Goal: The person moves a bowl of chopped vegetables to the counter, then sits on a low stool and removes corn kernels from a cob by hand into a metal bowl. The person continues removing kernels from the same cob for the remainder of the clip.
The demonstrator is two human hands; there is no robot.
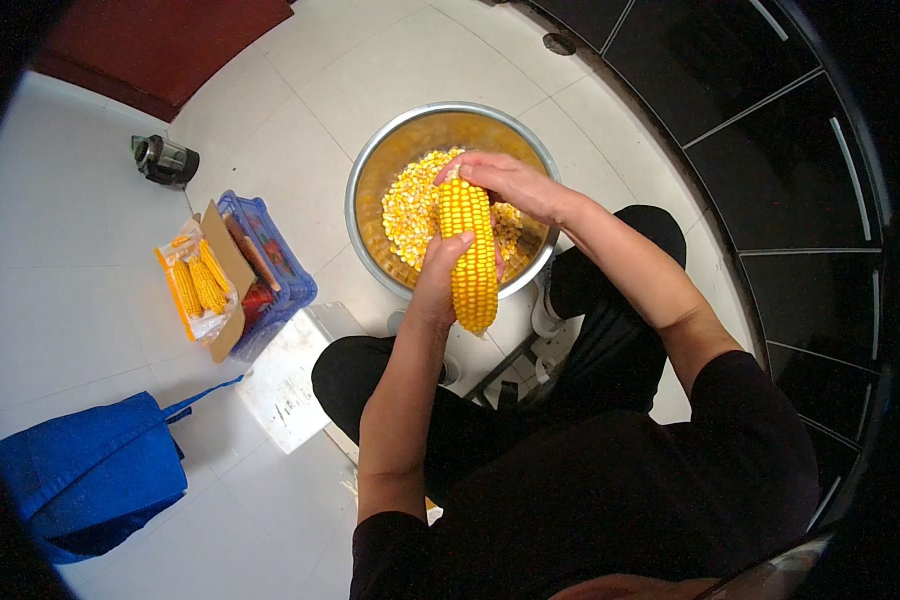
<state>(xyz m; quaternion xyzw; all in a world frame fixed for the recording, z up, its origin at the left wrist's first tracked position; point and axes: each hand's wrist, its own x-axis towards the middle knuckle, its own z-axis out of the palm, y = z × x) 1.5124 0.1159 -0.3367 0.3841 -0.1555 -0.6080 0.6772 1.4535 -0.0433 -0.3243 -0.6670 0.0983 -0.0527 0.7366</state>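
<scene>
An ear of yellow corn [471, 259] is held over the near part of a round metal basin [354, 202]. My left hand [442, 274] wraps around its middle, thumb lying across the kernels. My right hand [506, 178] is at the ear's far end, its thumb and fingers around the tip. Rows of kernels cover the side of the ear facing me. Loose corn kernels [414, 202] lie in the bottom of the basin, partly hidden by the ear and my hands.
To the left, a bag with several corn ears [202, 281] is beside a cardboard box [232, 315] and a blue plastic basket [289, 266]. A white box [289, 397] stands by my left knee, a blue bag [112, 465] farther left. Black cabinets [787, 172] line the right.
</scene>
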